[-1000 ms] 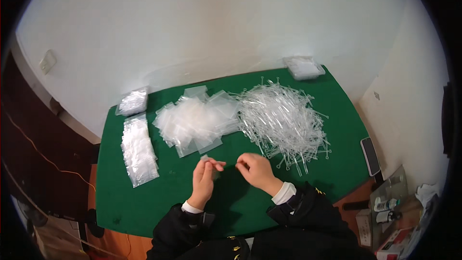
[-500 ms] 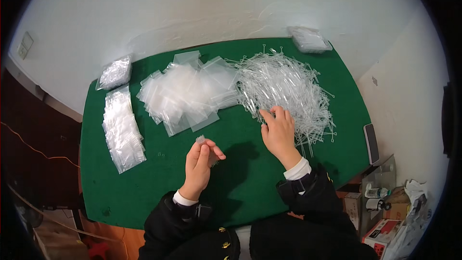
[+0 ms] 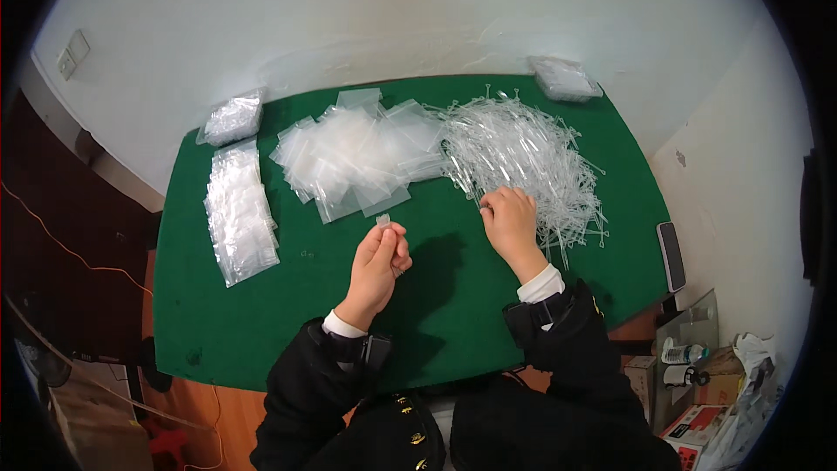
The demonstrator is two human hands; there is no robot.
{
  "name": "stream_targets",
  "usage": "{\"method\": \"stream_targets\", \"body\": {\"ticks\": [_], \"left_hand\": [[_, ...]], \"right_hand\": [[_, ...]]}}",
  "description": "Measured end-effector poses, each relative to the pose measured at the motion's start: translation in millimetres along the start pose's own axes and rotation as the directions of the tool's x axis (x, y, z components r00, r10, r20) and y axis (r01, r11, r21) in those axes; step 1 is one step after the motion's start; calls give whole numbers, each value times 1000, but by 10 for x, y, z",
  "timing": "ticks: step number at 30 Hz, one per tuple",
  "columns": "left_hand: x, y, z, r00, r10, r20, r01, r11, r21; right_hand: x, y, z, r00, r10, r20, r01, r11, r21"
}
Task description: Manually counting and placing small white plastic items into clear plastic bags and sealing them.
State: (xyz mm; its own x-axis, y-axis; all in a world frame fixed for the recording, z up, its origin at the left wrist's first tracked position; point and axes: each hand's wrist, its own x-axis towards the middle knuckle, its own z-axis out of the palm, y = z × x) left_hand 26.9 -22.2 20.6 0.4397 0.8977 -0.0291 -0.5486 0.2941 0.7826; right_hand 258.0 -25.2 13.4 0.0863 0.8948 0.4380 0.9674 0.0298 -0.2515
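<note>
My left hand (image 3: 375,266) is closed in a fist round a small bundle of clear plastic sticks (image 3: 383,221). The bundle's ends poke out above the thumb and below the fingers. At the near-left edge of a big heap of clear plastic sticks with small looped ends (image 3: 519,144) is my right hand (image 3: 512,225). Its thumb and fingertips are pinched together; what lies between them is too small to make out. Left of the heap, touching it, spreads a loose pile of clear flat plastic bags (image 3: 353,157).
A row of overlapping filled clear bags (image 3: 240,214) lies on the left of the green table (image 3: 327,323). Plastic-wrapped packs stand at the back left (image 3: 234,118) and back right (image 3: 565,78). A phone (image 3: 670,255) rests at the right edge. Boxes (image 3: 697,427) stand below right.
My right hand's fingers have drawn together at the heap's edge. My left hand's fingers have curled tighter round the bundle, and the whole view has shifted slightly.
</note>
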Motion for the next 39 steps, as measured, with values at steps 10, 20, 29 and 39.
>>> {"method": "stream_targets", "body": {"ticks": [10,20,29,39], "left_hand": [[-31,-33,41,998,-68,10,68,998,-3],[-32,-32,-24,997,-72,22,68,990,121],[-14,-26,-45,992,-122,-15,123,985,118],[-34,-49,-47,995,-97,-18,98,987,127]], "right_hand": [[-27,19,7,1000,2,-15,-3,999,-39],[-59,-18,72,999,-28,36,29,999,-39],[-114,-103,-54,995,-46,87,44,999,30],[-99,-86,-52,986,55,155,-76,988,132]]}}
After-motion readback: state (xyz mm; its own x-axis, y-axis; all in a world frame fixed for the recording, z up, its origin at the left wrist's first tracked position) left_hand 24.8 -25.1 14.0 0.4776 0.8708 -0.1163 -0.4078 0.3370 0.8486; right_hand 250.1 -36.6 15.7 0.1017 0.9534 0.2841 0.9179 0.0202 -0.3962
